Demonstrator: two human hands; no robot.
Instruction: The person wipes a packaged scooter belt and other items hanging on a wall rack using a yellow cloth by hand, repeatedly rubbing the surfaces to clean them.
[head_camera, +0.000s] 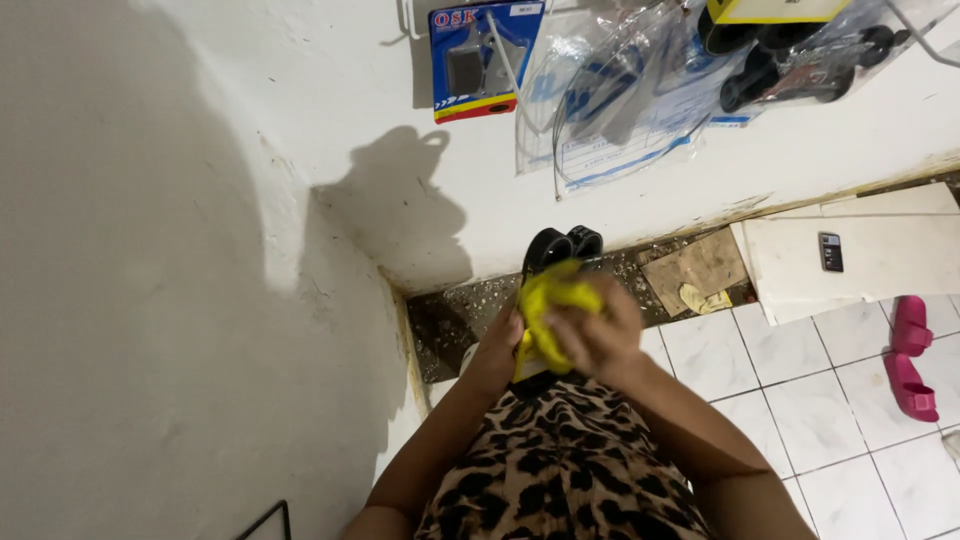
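While both hands clutch it, a yellow cloth (556, 296) wraps a black part (562, 244).

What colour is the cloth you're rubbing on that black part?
Bright yellow: the cloth is bunched against the black part. The head view shows it best.

Count: 1 yellow cloth (556, 296), 1 black object (560, 245) under it, 2 pink sandals (909, 355), 1 blue blister pack (482, 58), 1 white board (880, 250), 1 cardboard scrap (697, 266).
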